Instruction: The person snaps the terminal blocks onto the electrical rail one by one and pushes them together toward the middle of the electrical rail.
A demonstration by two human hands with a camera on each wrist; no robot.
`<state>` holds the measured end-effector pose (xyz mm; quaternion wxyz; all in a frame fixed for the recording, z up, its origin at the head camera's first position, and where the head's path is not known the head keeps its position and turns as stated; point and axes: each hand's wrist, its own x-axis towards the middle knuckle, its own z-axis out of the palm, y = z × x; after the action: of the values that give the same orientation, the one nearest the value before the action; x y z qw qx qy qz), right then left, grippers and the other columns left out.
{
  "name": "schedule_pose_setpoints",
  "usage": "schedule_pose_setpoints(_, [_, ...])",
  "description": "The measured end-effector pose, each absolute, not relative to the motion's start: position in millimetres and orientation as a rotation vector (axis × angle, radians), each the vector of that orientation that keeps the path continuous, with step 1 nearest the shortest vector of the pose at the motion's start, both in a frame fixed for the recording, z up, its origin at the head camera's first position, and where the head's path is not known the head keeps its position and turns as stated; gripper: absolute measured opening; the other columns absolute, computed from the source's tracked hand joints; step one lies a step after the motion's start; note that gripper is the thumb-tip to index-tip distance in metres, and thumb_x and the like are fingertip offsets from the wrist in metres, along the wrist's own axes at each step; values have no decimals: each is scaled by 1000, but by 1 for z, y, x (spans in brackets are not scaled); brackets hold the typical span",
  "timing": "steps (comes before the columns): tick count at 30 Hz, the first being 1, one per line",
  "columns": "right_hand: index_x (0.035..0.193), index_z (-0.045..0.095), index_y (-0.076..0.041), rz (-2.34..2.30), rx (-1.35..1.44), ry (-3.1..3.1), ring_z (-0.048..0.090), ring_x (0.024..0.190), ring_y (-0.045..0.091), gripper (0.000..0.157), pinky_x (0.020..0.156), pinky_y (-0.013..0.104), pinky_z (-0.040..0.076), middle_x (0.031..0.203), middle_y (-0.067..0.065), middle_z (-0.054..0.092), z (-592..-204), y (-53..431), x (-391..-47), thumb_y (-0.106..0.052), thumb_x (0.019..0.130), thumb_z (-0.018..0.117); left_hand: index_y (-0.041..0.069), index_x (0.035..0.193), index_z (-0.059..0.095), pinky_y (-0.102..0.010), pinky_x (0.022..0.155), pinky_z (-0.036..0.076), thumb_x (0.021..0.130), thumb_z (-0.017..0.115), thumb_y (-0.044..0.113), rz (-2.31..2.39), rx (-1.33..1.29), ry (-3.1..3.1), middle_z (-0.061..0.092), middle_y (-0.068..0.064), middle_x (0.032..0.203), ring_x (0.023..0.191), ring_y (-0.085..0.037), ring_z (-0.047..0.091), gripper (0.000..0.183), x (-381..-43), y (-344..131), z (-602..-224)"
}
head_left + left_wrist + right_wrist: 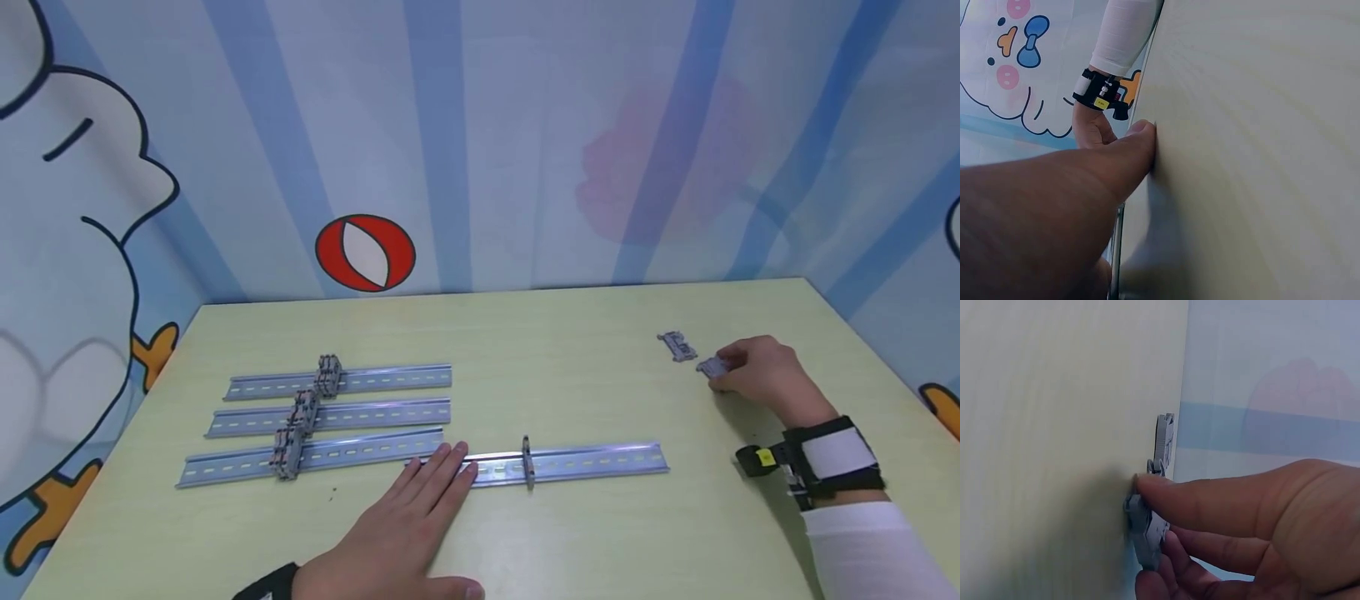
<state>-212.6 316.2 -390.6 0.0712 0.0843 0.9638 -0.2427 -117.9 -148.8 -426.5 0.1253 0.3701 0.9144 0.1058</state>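
Note:
My left hand lies with straight fingers over the left end of a slotted metal DIN rail. One thin grey terminal block stands upright on that rail, right of the fingertips. At the right of the table, my right hand pinches another grey terminal block between thumb and fingers. In the right wrist view this block is close to the tabletop, partly covered by the thumb. Just beyond it a loose terminal block lies flat on the table.
Three more DIN rails lie at the left: a back rail, a middle rail and a front rail. Each bears a cluster of terminal blocks. A printed wall rises behind the pale table.

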Motion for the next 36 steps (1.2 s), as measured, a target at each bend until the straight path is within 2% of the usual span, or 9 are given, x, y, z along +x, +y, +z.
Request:
schedule_pose_setpoints(5, [124, 55, 15, -761, 270, 2905, 60, 96, 43, 56, 67, 38, 52, 115, 35, 60, -390, 315, -212, -20, 84, 73, 15, 159, 12, -52, 121, 19, 78, 36, 86, 276, 1093, 2676, 2, -5, 168, 153, -25, 3, 110, -118, -150, -428])
schedule_pose_setpoints(12, [111, 66, 8, -780, 206, 2927, 63, 88, 34, 41, 60, 29, 50, 105, 28, 67, -383, 310, -208, -23, 86, 71, 13, 159, 11, -51, 122, 17, 78, 38, 86, 277, 1074, 2669, -1, -5, 168, 153, -23, 0, 113, -118, -150, -428])
schedule_pose_setpoints(19, [106, 70, 4, -769, 87, 2893, 66, 82, 27, 34, 59, 29, 52, 100, 22, 72, -365, 285, -202, -24, 86, 71, 14, 159, 8, -51, 123, 16, 76, 39, 87, 292, 1031, 2636, -3, -3, 168, 153, -22, -1, 114, -119, -149, -425])
schedule_pose_setpoints(27, [84, 70, -2, -782, 20, 2760, 67, 61, 14, 23, 60, 33, 58, 74, 7, 72, -347, 252, -192, -24, 83, 76, 18, 159, 6, -51, 123, 14, 69, 40, 91, 277, 937, 2632, -1, 0, 168, 153, -21, 2, 121, -120, -148, -420])
schedule_pose_setpoints(36, [78, 68, -4, -689, -20, 2686, 67, 55, 12, 18, 57, 29, 58, 73, 8, 71, -349, 223, -181, -18, 78, 80, 20, 159, 5, -49, 124, 13, 68, 39, 93, 301, 936, 2632, -2, 1, 168, 153, -19, 0, 122, -121, -149, -425])
